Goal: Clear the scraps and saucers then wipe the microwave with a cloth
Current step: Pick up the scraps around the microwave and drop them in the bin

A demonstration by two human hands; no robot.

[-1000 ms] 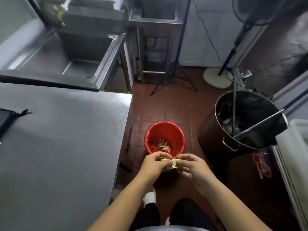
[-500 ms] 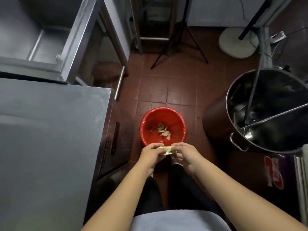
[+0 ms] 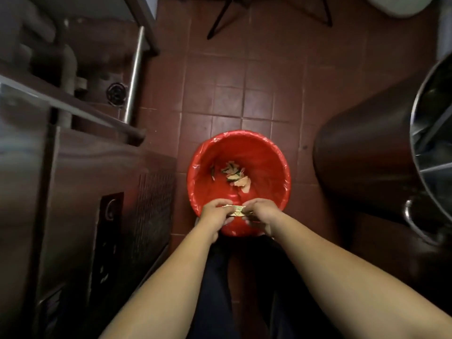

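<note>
Left hand (image 3: pixel 214 214) and right hand (image 3: pixel 261 212) pinch one pale scrap (image 3: pixel 236 211) between them, fingers curled on its ends, above the near rim of the red bin (image 3: pixel 269 167), where other scraps (image 3: pixel 236 176) lie.

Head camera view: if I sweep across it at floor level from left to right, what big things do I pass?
Steel counter cabinet → red bin on the tiled floor, with scraps inside → big steel pot at the right edge.
</note>
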